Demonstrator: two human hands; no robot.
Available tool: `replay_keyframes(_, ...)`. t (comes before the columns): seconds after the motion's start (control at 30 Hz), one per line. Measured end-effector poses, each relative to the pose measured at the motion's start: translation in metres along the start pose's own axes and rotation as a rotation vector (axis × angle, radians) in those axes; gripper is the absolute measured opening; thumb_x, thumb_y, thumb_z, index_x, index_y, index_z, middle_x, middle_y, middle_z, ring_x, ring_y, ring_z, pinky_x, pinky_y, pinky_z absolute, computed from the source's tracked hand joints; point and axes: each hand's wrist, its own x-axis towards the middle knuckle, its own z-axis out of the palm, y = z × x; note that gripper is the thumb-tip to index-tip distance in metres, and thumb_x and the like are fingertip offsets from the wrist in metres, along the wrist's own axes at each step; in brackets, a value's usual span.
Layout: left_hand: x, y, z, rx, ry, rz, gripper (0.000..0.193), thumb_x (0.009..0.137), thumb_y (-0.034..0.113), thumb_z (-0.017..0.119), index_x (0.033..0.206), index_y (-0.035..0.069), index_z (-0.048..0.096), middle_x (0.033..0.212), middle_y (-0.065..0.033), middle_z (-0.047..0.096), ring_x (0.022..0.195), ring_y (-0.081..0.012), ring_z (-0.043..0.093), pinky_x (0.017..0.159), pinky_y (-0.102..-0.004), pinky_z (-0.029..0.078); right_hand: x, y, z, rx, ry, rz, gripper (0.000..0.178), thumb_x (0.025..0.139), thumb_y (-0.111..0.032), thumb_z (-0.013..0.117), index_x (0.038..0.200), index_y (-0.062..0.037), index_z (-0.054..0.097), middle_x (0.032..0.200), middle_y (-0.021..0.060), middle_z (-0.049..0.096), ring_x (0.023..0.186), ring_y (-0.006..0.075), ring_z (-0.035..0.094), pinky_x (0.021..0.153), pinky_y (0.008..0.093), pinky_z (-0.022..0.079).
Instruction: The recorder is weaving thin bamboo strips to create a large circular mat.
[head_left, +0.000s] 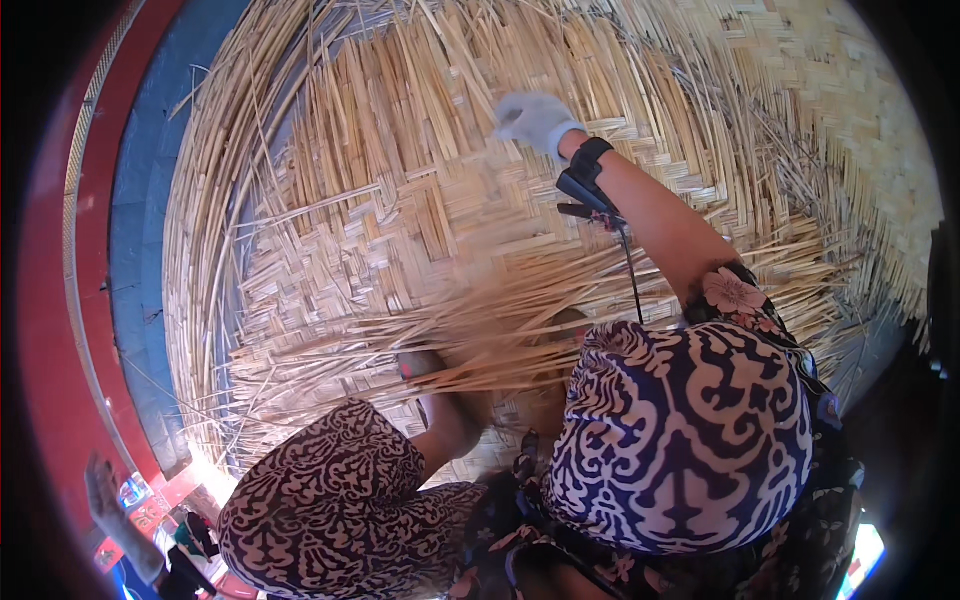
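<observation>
My right hand [537,120], in a white glove, is over the far part of a half-woven mat of pale split reeds [400,225]. Motion smears its fingers, so their closing cannot be made out. Long loose reed strips [380,85] stick out beyond the weave close to this hand. At the lower left edge my left hand [103,492] is held out away from the mat, its fingers stretched and nothing visible in them. A bundle of strips [500,340] crosses the mat in front of my knees, partly blurred.
My patterned knees [690,440] and bare feet [445,425] are at the mat's near side. A finished-looking woven mat [820,90] lies at the far right. Loose reeds [205,230] curve along the left, beside blue-grey flooring [140,300] and a red strip [60,330].
</observation>
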Motion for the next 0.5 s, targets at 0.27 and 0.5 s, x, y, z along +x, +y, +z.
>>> replay_keyframes(0.27, 0.045, -0.014, 0.333, -0.201, -0.497, -0.104, 0.032, 0.087, 0.026, 0.053, 0.108, 0.003, 0.06, 0.094, -0.0053, 0.063, 0.078, -0.0124, 0.059, 0.068, -0.0251, 0.044, -0.002, 0.006, -0.004, -0.008, 0.008, -0.008, 0.023, 0.07, -0.024, 0.071, 0.083, -0.0067, 0.062, 0.08, 0.0043, 0.064, 0.073, 0.0168, 0.061, 0.068, 0.0287, 0.048)
replay_keyframes(0.5, 0.074, -0.055, 0.462, -0.936, -0.611, -0.449, 0.03, 0.091, 0.018, 0.049, 0.116, 0.0, 0.05, 0.101, -0.0094, 0.059, 0.086, -0.0153, 0.06, 0.074, -0.0265, 0.049, -0.011, 0.01, 0.003, -0.112, 0.135, -0.027, 0.026, 0.075, -0.021, 0.067, 0.097, -0.0083, 0.063, 0.088, 0.0101, 0.064, 0.081, 0.0224, 0.062, 0.072, 0.0308, 0.049)
